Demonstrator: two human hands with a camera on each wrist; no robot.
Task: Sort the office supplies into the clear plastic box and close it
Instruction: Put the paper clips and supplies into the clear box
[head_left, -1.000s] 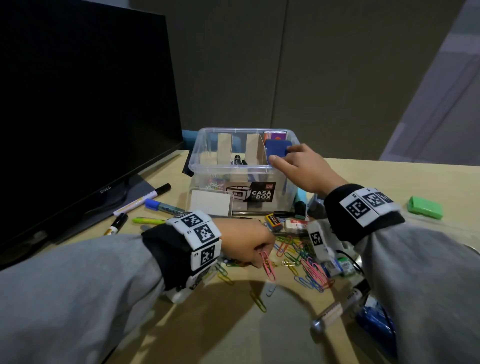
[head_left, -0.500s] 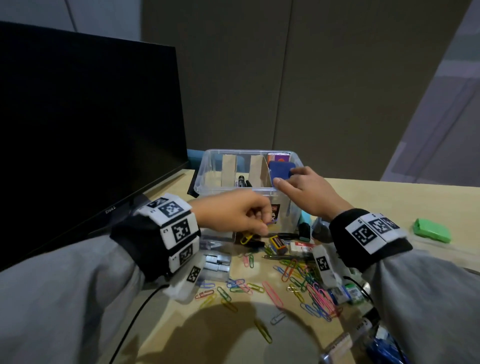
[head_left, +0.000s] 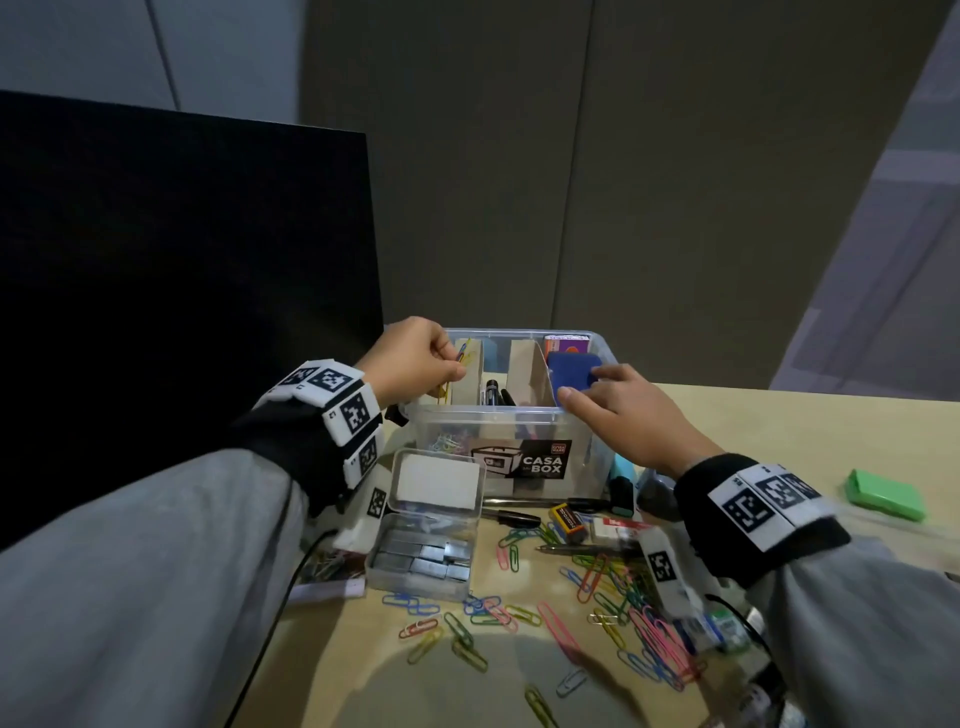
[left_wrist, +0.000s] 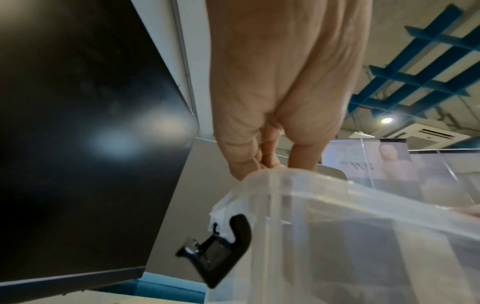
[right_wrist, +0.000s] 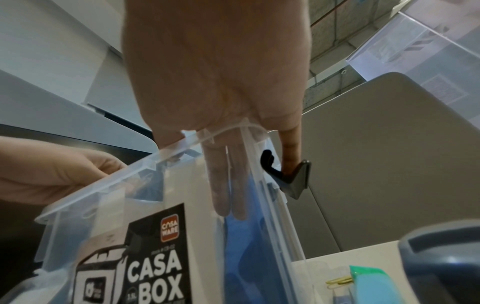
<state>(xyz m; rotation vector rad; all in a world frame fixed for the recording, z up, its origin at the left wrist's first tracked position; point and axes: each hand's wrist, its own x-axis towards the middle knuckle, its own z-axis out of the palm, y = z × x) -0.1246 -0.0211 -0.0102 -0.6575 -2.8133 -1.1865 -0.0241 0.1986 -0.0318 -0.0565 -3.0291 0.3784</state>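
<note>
The left hand (head_left: 415, 358) has come up off the bench (head_left: 753, 421) since a second ago, when it was pinching clips down among the scatter; now it sits over the left end of the clear plastic box (head_left: 498, 431), fingers curled and pinching a few paper clips (head_left: 452, 374) that dangle into the leftmost compartment; yellow and blue ones, as far as I can make out, since they are small and partly hidden behind the knuckles. The right hand (head_left: 618, 415) has stayed at the box's right end; its fingers reach straight down inside the near right corner, lying against a blue item (head_left: 571, 369) that stands upright in the right compartment, thumb along the front rim; the little finger hangs outside by the black side latch (right_wrist: 288, 174). The box stands open between both hands, cardboard dividers (head_left: 524, 374) upright inside, a heap of clips already at its bottom left. Below the left wrist, a small clear case of staples (head_left: 421, 561) lies open; below the right hand, loose coloured clips (head_left: 613, 597) spread over the bench with pens and erasers; a green block (head_left: 883, 493) lies well off to the right of the right wrist; a dark monitor (head_left: 182, 312) stands beyond the left arm.
</note>
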